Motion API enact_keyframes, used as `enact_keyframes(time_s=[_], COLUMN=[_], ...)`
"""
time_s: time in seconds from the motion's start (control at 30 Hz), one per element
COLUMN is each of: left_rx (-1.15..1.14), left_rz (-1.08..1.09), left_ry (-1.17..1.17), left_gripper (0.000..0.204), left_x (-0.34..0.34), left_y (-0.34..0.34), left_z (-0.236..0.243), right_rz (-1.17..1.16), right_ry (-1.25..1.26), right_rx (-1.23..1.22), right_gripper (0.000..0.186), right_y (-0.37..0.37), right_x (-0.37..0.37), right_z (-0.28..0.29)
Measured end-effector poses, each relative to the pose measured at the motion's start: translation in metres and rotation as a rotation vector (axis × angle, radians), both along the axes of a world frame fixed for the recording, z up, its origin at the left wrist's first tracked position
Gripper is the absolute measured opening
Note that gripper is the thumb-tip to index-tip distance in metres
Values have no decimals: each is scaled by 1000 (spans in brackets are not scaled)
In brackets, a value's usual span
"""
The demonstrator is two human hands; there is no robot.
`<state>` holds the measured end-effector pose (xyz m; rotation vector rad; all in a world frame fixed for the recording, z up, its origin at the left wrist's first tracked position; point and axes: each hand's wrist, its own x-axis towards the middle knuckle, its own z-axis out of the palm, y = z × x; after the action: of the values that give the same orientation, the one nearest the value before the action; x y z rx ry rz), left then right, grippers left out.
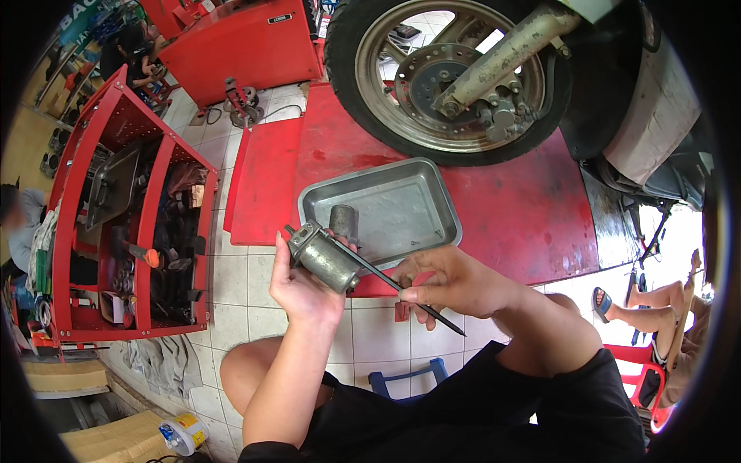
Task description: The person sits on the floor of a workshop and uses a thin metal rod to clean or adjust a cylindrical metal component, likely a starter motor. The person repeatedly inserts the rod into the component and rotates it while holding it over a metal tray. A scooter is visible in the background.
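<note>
My left hand [297, 297] holds a worn silver metal cylinder [324, 262] with a mounting lug and stub at its upper end, tilted over the near left edge of the steel tray [448, 197]. My right hand [448, 289] pinches a long black rod [448, 320], whose pointed end sticks out toward the lower right. The rod's other end lies against the cylinder, and its exact contact is hidden. A second grey cylinder [343, 219] is just behind, in the tray's left part, along with small hardware [437, 235] at the right.
The tray sits on a red platform [517, 201] below a motorcycle front wheel [355, 116]. A red shelf cart [65, 262] stands left, a blue stool [378, 386] below. Other people appear at far left [23, 231], upper left [127, 58] and right [664, 324].
</note>
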<state>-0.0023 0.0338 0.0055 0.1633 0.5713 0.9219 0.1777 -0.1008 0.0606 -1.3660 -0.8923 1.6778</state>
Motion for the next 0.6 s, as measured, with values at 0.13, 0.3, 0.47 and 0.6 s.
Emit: enact_keyframes(time_s=[0.13, 0.3, 0.47, 0.6], left_rx=[-7, 25, 69, 57], left_rz=[45, 41, 41, 25], left_ry=[36, 47, 60, 70], left_gripper=[54, 55, 54, 55], left_x=[1, 2, 1, 1], left_y=[0, -2, -3, -4], left_z=[-4, 0, 1, 2], right_rz=[-151, -288, -327, -301], right_ry=[-111, -78, -55, -39], right_rx=[74, 69, 2, -37], right_gripper=[45, 45, 41, 38], right_y=[-1, -3, -2, 0], right_x=[-10, -16, -19, -17], right_z=[-6, -18, -21, -17])
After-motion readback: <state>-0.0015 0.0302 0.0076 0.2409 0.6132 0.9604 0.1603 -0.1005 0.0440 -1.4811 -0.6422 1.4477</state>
